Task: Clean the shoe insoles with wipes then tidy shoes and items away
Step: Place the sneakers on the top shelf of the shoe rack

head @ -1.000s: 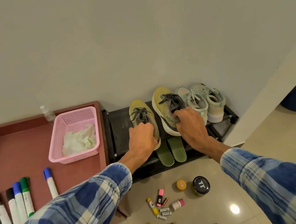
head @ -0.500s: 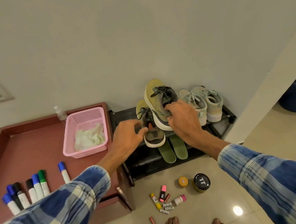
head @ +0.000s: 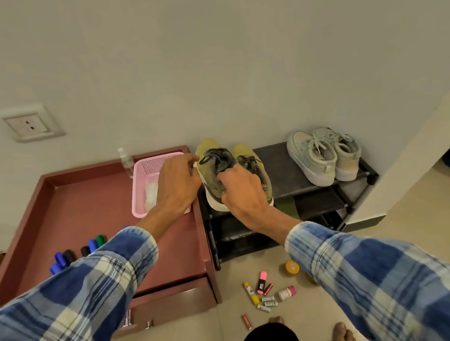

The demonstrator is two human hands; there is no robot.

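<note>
Olive shoes (head: 248, 155): a pair with dark grey laces, side by side at the left end of the shoe rack's top shelf, toes towards the wall.
Right hand (head: 244, 194): fingers curled into the opening of the left olive shoe (head: 208, 151), gripping it at the collar.
Left hand (head: 176, 185): hovers over the pink basket with fingers loosely bent and nothing held. The fingertips are close to the gripped shoe's toe, and whether they touch it cannot be told.
Shoe rack (head: 278, 162): black and low, against the wall, just beside the cabinet.
Green insole (head: 288, 208): a small patch shows on the shelf below, beside the right wrist; the rest is hidden.
Pale sneakers (head: 325, 157): a pair at the right end of the top shelf, well apart from the olive pair.
Cabinet (head: 83, 204): red-brown with a rimmed top, left of the rack.
Pink basket (head: 149, 164): at the cabinet's back right corner, with white wipes (head: 150, 196) inside and a clear spray bottle (head: 126, 161) just beside it.
Markers (head: 73, 253): a row on the cabinet top, partly hidden by the left sleeve.
Floor items: a pink highlighter (head: 261, 281), a yellow glue stick (head: 251, 292), batteries (head: 268, 303) and an orange-lidded jar (head: 292, 267) lie scattered in front of the rack.
</note>
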